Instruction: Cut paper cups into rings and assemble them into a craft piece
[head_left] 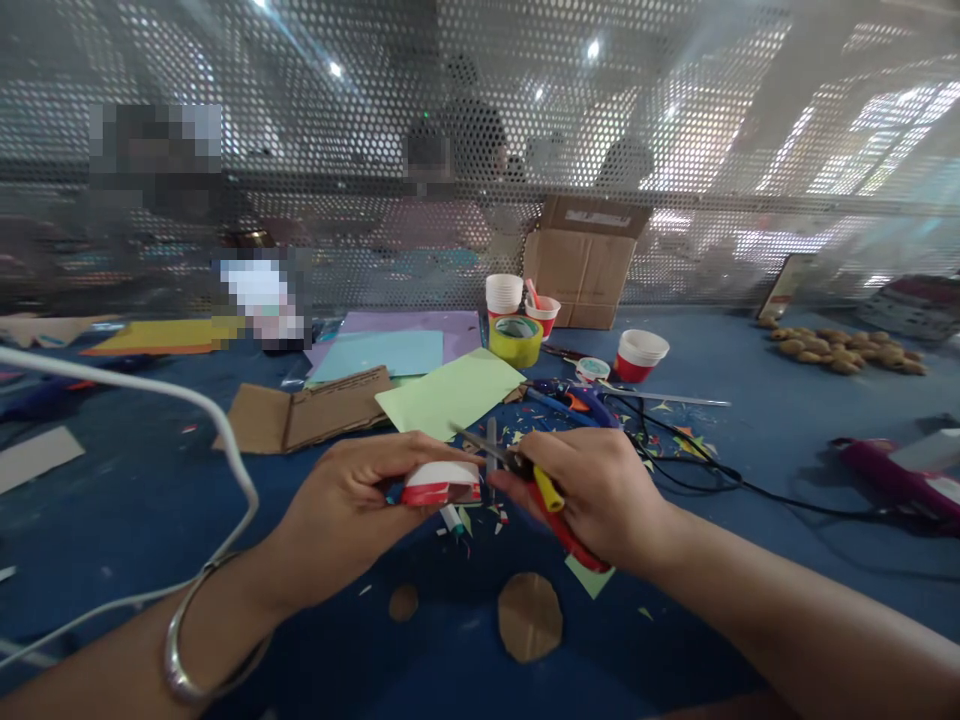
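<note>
Between the thumb and fingers of my left hand (360, 500) is a red and white paper cup piece (442, 482), its cut edge turned toward me. My right hand (592, 490) is wrapped around the red and yellow handles of a pair of scissors (551, 495). The scissor blades are apart and point left, close to the cup piece; whether they touch it I cannot tell. Below the hands lie a larger cardboard disc (530, 617) and a small cardboard disc (403, 602). Paper scraps and a small white and teal piece (453, 520) lie under the hands.
Green paper (450, 392), folded cardboard (330, 410) and yellow tape (515, 343) lie beyond my hands. Paper cups (641, 355) and a cardboard box (583, 262) stand farther back. A purple glue gun (900, 475) and black cord are right; a white cable (225, 430) crosses left.
</note>
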